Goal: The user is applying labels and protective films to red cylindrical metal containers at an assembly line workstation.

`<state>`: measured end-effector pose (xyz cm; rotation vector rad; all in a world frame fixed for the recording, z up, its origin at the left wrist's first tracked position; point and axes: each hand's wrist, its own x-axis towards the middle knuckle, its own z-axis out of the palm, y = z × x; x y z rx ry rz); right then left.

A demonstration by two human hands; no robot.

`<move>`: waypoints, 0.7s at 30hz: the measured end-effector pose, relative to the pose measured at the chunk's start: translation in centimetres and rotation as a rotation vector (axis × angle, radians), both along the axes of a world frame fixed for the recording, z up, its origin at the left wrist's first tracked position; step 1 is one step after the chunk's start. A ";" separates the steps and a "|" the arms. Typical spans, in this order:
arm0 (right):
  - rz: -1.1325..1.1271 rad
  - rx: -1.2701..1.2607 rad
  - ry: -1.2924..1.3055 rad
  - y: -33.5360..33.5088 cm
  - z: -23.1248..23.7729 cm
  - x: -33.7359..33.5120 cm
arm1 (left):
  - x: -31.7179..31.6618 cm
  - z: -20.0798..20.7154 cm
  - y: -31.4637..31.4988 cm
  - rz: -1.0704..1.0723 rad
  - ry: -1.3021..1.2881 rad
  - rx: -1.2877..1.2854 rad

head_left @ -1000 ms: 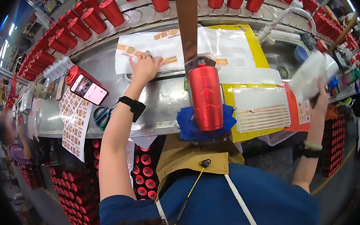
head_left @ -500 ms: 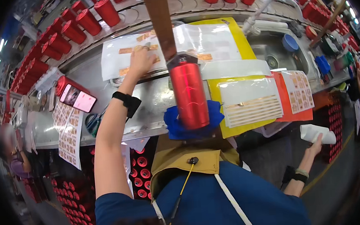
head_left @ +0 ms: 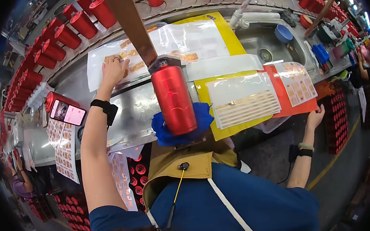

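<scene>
My left hand [head_left: 113, 72] reaches over a white sheet [head_left: 98, 63] bearing gold decals [head_left: 137, 67]. Its fingertips rest by the decals, thumb and fingers apart. At the right, my right hand [head_left: 314, 117] is beside the lower right corner of a red-orange sheet [head_left: 282, 108]. Its fingers are loosely bent, and nothing shows in them. Between my arms a glossy red bottle [head_left: 173, 99] leans base-toward me on a bunched blue cloth [head_left: 162, 130]. A brown post-like bar [head_left: 130, 24] meets its dark top fitting [head_left: 163, 60] and hides part of the decal sheet.
Yellow sheets [head_left: 204, 109] carry a white page with gold strips [head_left: 247, 110]. Behind are a sink [head_left: 253, 40] with a faucet [head_left: 240, 20] and a blue bowl [head_left: 283, 34]. A phone [head_left: 67, 112] leans on a red bottle [head_left: 53, 99]. Red bottles [head_left: 83, 24] line a conveyor.
The white roll has left my right hand, which is now up beside the red-orange sheet. My left hand has shifted left across the decal sheet. The whole view has swung slightly.
</scene>
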<state>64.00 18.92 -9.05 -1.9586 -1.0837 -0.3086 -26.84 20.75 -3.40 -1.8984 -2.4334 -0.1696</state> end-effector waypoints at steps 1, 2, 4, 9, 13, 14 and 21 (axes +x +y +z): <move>0.051 -0.069 0.221 1.4 5.2 -7.4 | -0.7 0.2 -0.6 -0.018 0.022 -0.006; 0.113 -0.005 0.057 1.4 7.2 -7.8 | 0.6 0.4 0.4 -0.042 0.011 -0.002; 0.180 0.049 -0.100 1.8 9.9 -10.0 | 2.8 1.2 1.0 -0.046 -0.023 -0.048; 0.435 0.010 -0.208 3.9 14.9 -17.3 | 3.3 0.7 0.8 -0.122 0.133 0.037; 0.596 -0.042 -0.086 5.8 16.6 -22.7 | 3.2 2.2 0.9 -0.058 -0.015 -0.155; 0.642 0.012 -0.105 6.9 16.2 -22.7 | 2.2 1.7 0.2 -0.038 -0.030 -0.125; 0.672 -0.223 -0.054 5.7 17.0 -23.4 | 1.9 1.8 0.3 -0.033 -0.007 -0.212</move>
